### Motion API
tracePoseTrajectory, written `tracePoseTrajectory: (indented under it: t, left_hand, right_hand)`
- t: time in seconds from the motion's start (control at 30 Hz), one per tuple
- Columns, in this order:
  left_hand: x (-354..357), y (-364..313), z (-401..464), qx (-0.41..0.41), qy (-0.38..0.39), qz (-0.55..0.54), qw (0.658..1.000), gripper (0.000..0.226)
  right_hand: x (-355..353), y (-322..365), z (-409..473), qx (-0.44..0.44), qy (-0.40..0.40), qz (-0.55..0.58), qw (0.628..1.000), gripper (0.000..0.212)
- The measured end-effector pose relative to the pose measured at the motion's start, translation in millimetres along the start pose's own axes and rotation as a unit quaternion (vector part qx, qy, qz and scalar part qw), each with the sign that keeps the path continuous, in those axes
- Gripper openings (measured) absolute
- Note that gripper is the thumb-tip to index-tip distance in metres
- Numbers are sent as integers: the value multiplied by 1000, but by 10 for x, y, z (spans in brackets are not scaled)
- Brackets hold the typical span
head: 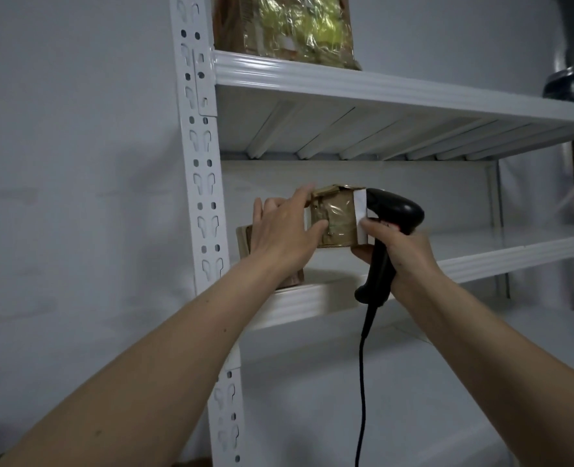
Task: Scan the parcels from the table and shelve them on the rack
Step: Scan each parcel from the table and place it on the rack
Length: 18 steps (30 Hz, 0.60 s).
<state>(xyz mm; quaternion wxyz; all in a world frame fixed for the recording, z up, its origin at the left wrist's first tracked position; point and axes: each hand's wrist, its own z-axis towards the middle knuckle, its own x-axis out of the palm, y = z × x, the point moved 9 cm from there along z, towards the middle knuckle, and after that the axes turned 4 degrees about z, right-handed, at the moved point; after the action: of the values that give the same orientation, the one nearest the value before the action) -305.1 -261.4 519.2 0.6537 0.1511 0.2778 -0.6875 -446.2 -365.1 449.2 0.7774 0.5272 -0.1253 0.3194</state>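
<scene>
The small taped parcel [337,221] is held over the rack [346,291] shelf, gripped at nine o'clock by the left hand [283,234] and steadied at three o'clock by the right hand [403,254], which is clamped on the scanner [391,224], seemingly for placing.

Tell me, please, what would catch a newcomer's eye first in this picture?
Most striking are the two hands at the middle shelf of the white rack: the left hand holds a small brown taped parcel, while the right hand grips a black corded scanner and touches the parcel's white label. Next comes a shiny plastic-wrapped parcel on the shelf above.
</scene>
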Motion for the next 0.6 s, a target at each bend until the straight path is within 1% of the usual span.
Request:
tracePoseTrajectory:
  t: [0.1, 0.2, 0.27, 0.4, 0.5, 0.6]
  left_hand:
    - [101, -17, 64, 7, 17, 56, 998, 49]
    - [220, 32, 86, -7, 35, 94, 995, 43]
    - [293, 68, 105, -9, 47, 138, 989, 39]
    - [351, 95, 160, 0, 36, 185, 982, 36]
    - [437, 83, 189, 15, 53, 218, 974, 38]
    - [439, 92, 233, 23, 36, 210, 977, 34]
  right_hand:
    - [-90, -190, 117, 34, -10, -7, 999, 18]
    - [-152, -388, 228, 68, -11, -17, 997, 21]
    - [-181, -493, 292, 85, -9, -25, 996, 18]
    - [-157, -620, 402, 90, 6, -61, 994, 16]
    - [-116, -651, 451, 87, 16, -108, 990, 15]
    - [-130, -631, 484, 86, 14, -149, 985, 19]
